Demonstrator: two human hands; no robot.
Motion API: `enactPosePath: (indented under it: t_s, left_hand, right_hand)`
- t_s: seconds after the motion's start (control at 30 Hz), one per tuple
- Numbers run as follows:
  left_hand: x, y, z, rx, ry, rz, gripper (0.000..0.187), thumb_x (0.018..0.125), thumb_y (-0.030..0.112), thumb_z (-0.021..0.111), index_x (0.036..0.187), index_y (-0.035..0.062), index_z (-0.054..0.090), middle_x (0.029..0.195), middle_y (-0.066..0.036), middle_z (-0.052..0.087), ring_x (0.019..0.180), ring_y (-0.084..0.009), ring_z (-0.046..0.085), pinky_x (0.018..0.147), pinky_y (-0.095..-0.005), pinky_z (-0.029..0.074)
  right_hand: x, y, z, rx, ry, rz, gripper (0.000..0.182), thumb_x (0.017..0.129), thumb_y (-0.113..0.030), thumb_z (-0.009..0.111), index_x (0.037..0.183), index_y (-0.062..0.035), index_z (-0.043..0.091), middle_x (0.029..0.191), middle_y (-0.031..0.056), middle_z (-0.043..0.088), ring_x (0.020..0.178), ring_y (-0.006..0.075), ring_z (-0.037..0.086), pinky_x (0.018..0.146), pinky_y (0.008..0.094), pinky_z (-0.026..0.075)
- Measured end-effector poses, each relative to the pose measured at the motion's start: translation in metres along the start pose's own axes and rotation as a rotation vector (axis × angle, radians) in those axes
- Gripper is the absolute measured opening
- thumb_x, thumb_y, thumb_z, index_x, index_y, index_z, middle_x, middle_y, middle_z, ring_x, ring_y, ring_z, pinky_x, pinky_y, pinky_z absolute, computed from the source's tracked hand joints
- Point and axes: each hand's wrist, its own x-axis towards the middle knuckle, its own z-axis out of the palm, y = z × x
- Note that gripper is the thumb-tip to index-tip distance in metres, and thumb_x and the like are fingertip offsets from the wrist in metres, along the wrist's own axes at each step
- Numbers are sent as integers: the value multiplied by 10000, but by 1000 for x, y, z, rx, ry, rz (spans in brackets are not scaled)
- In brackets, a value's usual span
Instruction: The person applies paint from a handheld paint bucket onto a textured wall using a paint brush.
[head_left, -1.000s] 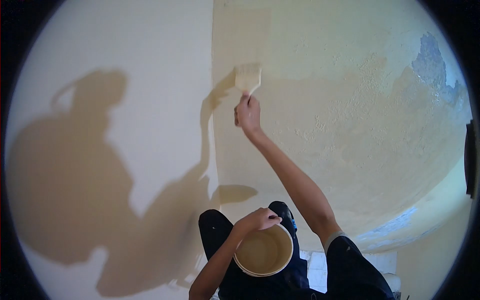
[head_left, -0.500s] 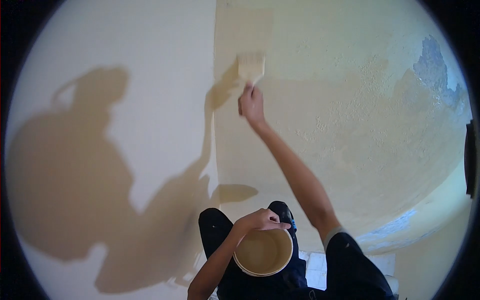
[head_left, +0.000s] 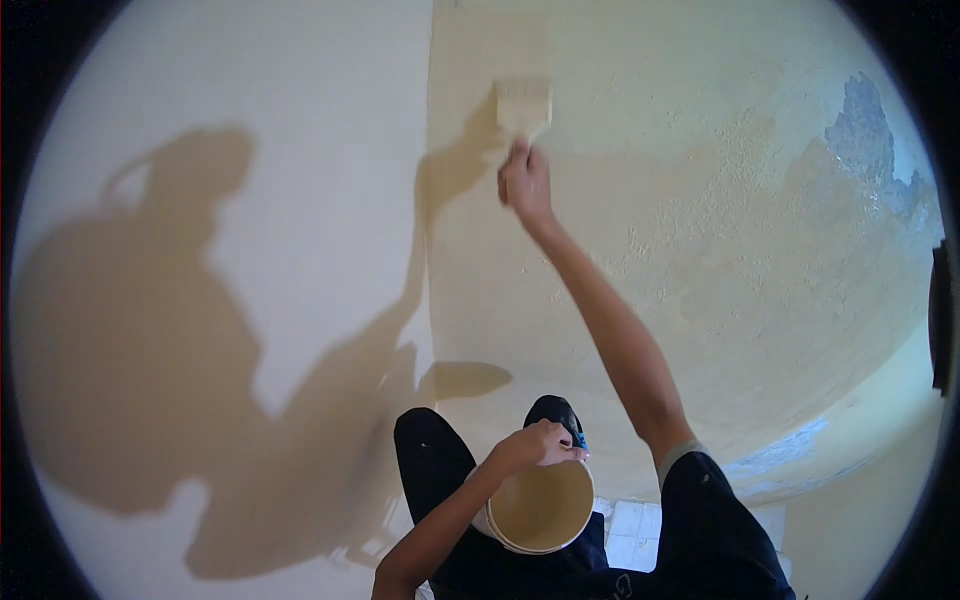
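Observation:
My right hand (head_left: 525, 185) is closed round the handle of a wide flat brush (head_left: 524, 103), whose bristles point up against the wall (head_left: 600, 220). Around the brush, a darker beige coat meets a paler greenish area. Below, my left hand (head_left: 545, 443) grips the far rim of a round bucket (head_left: 542, 508), held between my legs. Beige paint shows inside the bucket.
A plain pale wall (head_left: 320, 100) on the left carries my large shadow and meets the beige wall at a corner. Peeled grey-blue patches (head_left: 862, 125) mark the far right. White floor tiles (head_left: 632, 532) show beneath my legs. A dark object (head_left: 940, 318) stands at the right edge.
My right hand and the brush have moved up and slightly right along the wall. The bucket and my left hand have shifted slightly right.

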Motion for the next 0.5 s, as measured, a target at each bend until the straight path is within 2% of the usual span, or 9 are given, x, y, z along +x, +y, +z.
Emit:
enactPosePath:
  t_s: [0.03,0.1,0.17,0.2,0.27,0.33,0.4,0.5]
  left_hand:
    - [-1,0,-1,2,5,3,560,849,584,573,928,46,708,905,-213,679,869,-366,650,803,-430,492]
    - [-4,-2,-2,-27,-1,28,571,833,602,578,896,50,712,858,-217,676,825,-370,652,776,-424,496]
    - [-6,-3,-5,-14,-14,4,586,823,615,578,881,47,712,847,-218,675,811,-368,651,764,-418,497]
    - [-6,-3,-9,4,-25,-24,601,813,628,579,866,44,712,836,-219,674,796,-367,650,752,-412,499]
    - [-6,-4,-13,12,-26,-3,612,805,637,579,860,43,711,825,-219,673,787,-365,650,750,-409,501]
    - [-10,-4,-11,14,-42,8,622,798,647,578,855,41,711,814,-219,671,778,-364,649,749,-405,502]
    - [-13,-5,-8,-78,39,53,621,804,639,579,834,32,708,803,-226,666,768,-362,647,736,-409,499]
    - [-14,-1,-9,-88,21,20,621,809,636,579,828,28,706,792,-231,661,761,-359,646,727,-409,497]
  right_hand:
    - [-27,19,-5,-12,10,29,402,1028,-385,303,745,-103,345,492,-4,358,341,93,350,299,265,294]
    - [-82,39,-11,-20,25,246,418,1025,-408,301,747,-101,348,484,-8,354,331,91,342,292,262,292]
    - [-121,32,-9,-27,48,346,426,1025,-412,301,746,-94,353,469,-13,345,325,89,343,287,261,288]
    - [-118,25,-8,-28,48,342,426,1025,-412,301,746,-94,353,469,-13,345,325,89,343,287,261,288]
    - [-110,14,-9,-56,45,113,429,1027,-404,300,746,-86,357,480,-12,347,324,86,331,288,253,274]
    - [-74,-27,-8,-22,28,71,442,1029,-372,310,733,-55,398,477,12,404,370,99,389,350,285,340]
    - [-32,-51,-8,-26,15,-52,460,1025,-404,314,729,-60,388,480,5,402,372,95,382,353,281,333]
    - [-11,-37,-15,142,-46,83,462,1018,-454,303,734,-92,347,505,2,374,364,76,357,322,252,291]
